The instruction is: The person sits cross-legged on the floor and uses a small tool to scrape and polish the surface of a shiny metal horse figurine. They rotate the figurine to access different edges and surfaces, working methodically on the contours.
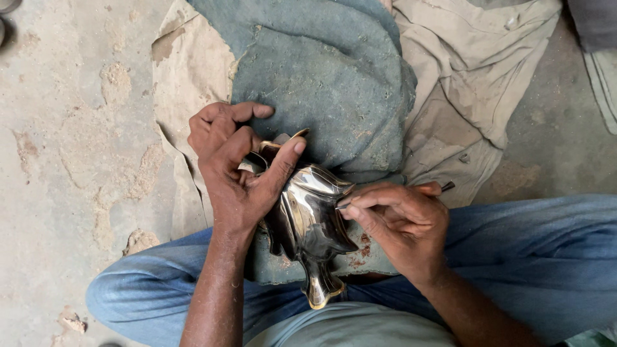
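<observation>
Two hands at work, head view only: left hand point(234, 170) wraps over the top of a shiny brass piece point(308, 225), thumb pressed on its upper edge, fingers curled tight around the far side. Right hand point(402, 225) is pinched narrow on a thin dark tool point(443, 187), tip meeting the polished face near the middle ridge. The brass piece rests on the person's lap over a grey-green cloth point(328, 77), its narrow flared end pointing toward the body, between the blue-trousered legs point(546, 250). Beige cloth point(475, 71) lies under and beyond, on a rough concrete floor point(71, 141)

Judging the step: tool-to-metal detail work. To do it well, the left grip should likely stay firm so the curved shape doesn't rock on the soft cloth; short controlled strokes, tool held low near its tip. Slick surface looks prone to tool skid toward the left thumb, so pressure wants to be light. What kind of tool tip it is, cannot tell
</observation>
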